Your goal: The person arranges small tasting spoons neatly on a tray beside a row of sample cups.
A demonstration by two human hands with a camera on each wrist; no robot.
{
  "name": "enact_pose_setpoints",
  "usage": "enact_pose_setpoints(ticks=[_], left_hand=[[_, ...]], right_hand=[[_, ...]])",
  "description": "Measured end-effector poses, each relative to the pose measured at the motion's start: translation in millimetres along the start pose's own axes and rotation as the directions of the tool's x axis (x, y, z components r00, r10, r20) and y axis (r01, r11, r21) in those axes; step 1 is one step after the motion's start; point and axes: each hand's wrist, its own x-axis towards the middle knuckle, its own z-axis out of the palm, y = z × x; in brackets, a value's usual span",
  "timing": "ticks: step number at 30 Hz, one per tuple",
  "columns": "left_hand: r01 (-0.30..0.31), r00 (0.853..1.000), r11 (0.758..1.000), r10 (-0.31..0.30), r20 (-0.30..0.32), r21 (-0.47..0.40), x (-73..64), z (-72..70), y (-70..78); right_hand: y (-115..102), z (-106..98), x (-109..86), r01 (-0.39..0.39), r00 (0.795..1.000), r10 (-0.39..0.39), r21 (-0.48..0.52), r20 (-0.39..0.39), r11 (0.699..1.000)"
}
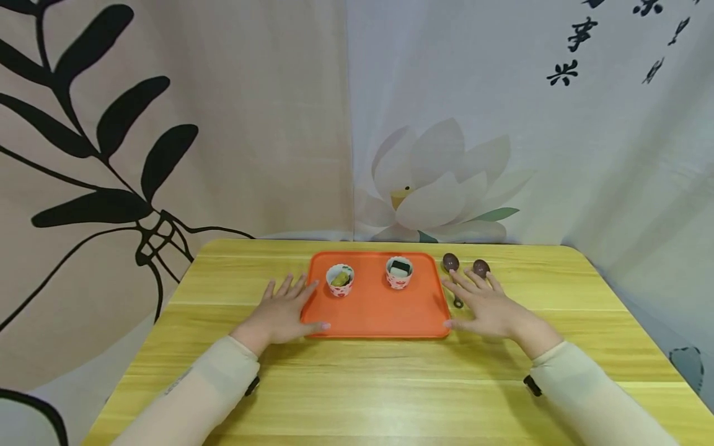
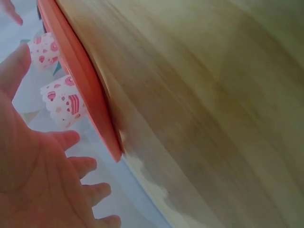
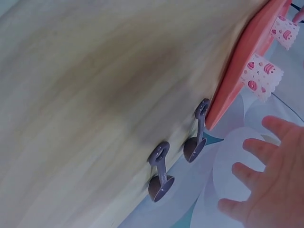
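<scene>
An orange tray (image 1: 379, 316) lies on the table, carrying two paper cups with red prints. The left cup (image 1: 342, 290) holds yellow-green and dark pieces; the right cup (image 1: 398, 282) contains a white piece with a black band. My left hand (image 1: 281, 314) spreads its fingers at the tray's left edge, thumb over the front-left corner. At the opposite side, my right hand (image 1: 491, 310) is also spread, its thumb near the front-right corner. Two brown measuring spoons (image 3: 161, 187) with ringed handles lie right of the tray, partly hidden by that hand in the head view.
The yellow wood-grain table (image 1: 357, 390) extends around the tray. Behind it hangs a pale curtain (image 1: 279, 124) printed with dark leaves, a lotus and characters. Both forearms come in from the front in light sleeves.
</scene>
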Motion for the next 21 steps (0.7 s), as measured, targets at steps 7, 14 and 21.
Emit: enact_pose_setpoints(ticks=[7, 14, 21], left_hand=[[0.023, 0.999, 1.000, -0.023, 0.040, 0.005, 3.7, 0.0, 0.4], [0.047, 0.995, 0.999, -0.047, 0.093, 0.009, 6.5, -0.1, -0.1], [0.053, 0.990, 0.999, -0.054, 0.127, 0.007, 7.3, -0.9, 0.9]], right_hand=[[-5, 2, 3.1, 0.016, 1.000, -0.016, -0.005, 0.010, 1.000], [-5, 5, 7.2, 0.006, 0.999, -0.005, -0.006, 0.034, 1.000], [-5, 8, 11.3, -0.005, 0.997, 0.007, -0.025, 0.080, 1.000]])
